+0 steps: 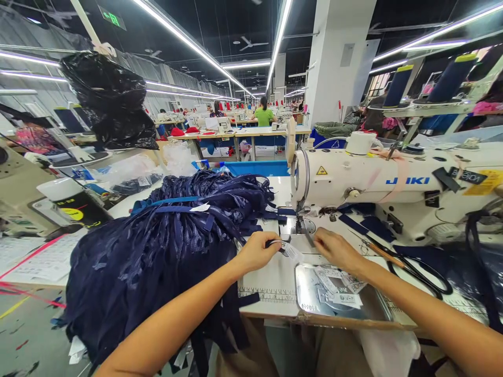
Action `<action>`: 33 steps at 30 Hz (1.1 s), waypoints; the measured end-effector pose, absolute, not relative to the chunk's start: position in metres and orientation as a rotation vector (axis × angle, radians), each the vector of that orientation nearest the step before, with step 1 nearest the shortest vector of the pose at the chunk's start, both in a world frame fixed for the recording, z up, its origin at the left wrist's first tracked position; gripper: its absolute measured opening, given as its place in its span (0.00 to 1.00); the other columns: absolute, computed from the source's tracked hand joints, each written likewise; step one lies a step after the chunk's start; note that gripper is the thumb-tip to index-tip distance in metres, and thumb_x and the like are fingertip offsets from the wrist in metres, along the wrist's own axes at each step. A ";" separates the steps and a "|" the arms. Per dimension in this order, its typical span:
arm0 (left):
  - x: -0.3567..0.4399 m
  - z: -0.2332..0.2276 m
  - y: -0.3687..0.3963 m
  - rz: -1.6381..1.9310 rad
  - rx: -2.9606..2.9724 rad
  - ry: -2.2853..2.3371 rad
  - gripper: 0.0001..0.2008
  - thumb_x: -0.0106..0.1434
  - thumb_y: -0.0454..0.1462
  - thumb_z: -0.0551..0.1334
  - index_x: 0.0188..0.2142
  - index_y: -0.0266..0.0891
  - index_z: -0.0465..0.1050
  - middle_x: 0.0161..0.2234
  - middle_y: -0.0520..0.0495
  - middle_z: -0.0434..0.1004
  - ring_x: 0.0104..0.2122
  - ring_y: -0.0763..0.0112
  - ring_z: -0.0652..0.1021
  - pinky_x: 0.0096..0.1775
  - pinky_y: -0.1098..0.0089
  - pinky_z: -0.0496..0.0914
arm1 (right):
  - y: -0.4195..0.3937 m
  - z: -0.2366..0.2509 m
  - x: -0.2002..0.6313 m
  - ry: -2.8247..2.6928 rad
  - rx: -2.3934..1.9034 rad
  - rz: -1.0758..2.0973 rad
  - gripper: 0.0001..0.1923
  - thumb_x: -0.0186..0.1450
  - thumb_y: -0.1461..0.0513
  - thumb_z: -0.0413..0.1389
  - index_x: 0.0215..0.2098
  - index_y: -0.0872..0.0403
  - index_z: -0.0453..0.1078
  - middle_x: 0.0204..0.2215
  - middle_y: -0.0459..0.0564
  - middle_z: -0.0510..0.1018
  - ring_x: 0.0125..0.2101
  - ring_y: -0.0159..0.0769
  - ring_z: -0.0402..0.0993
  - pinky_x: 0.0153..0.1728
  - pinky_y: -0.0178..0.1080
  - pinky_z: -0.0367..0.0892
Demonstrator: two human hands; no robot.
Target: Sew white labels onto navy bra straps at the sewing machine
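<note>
Navy strips of fabric, glossy and limp, lie heaped in a big bundle (157, 246) across the left half of the frame, tied round with a lighter blue band and spilling over the table's front edge. At centre, both hands meet just in front of the needle area of a white JUKI sewing machine (393, 183). The left hand (257, 251) is closed in a pinch on the end of a dark strip (275, 243) together with a small white printed label (291, 252), thin and papery with fine black text. The right hand (334, 248) rests its fingertips on the table just right of that label; whether it grips anything I cannot tell, since the fingers curl downward over the spot.

Judging by how things lie, the work looks early in this piece: strip and label sit short of the presser foot (301, 224), not yet under the needle, and the big bundle suggests many strips remain. A few loose navy pieces lie beyond the machine base, right of centre.

Lower centre, a shiny, shallow metal tray (310, 293) holds more loose white labels, curled at the corners. Black-handled scissors (412, 267) lie to the right on the pale table (275, 285), whose front edge carries a printed ruler. In the upper left hangs a crinkled black plastic bag (110, 99).
</note>
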State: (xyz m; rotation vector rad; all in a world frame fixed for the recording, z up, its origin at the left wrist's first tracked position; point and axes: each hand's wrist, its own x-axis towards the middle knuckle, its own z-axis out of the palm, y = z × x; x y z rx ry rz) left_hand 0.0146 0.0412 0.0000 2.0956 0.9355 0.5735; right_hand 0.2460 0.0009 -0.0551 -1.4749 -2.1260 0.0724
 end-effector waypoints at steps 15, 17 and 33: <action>-0.009 0.013 0.030 0.701 1.529 0.640 0.10 0.51 0.40 0.58 0.25 0.34 0.72 0.23 0.51 0.67 0.24 0.76 0.64 0.30 0.73 0.57 | -0.016 -0.013 0.163 -0.889 -0.951 1.353 0.16 0.49 0.52 0.61 0.22 0.55 0.64 0.18 0.41 0.67 0.18 0.23 0.58 0.24 0.32 0.54; -0.013 0.013 0.030 0.712 1.568 0.632 0.14 0.53 0.42 0.55 0.24 0.33 0.72 0.24 0.49 0.69 0.27 0.73 0.66 0.33 0.71 0.58 | -0.014 -0.011 0.162 -0.935 -1.003 1.212 0.16 0.48 0.53 0.62 0.21 0.56 0.64 0.15 0.40 0.65 0.18 0.24 0.58 0.24 0.32 0.54; -0.011 0.002 0.028 0.650 1.525 0.809 0.11 0.48 0.41 0.61 0.21 0.34 0.65 0.18 0.55 0.63 0.19 0.80 0.62 0.25 0.75 0.54 | -0.014 -0.001 0.161 -1.154 -1.209 0.923 0.17 0.50 0.49 0.57 0.19 0.54 0.62 0.14 0.41 0.64 0.18 0.27 0.58 0.23 0.34 0.56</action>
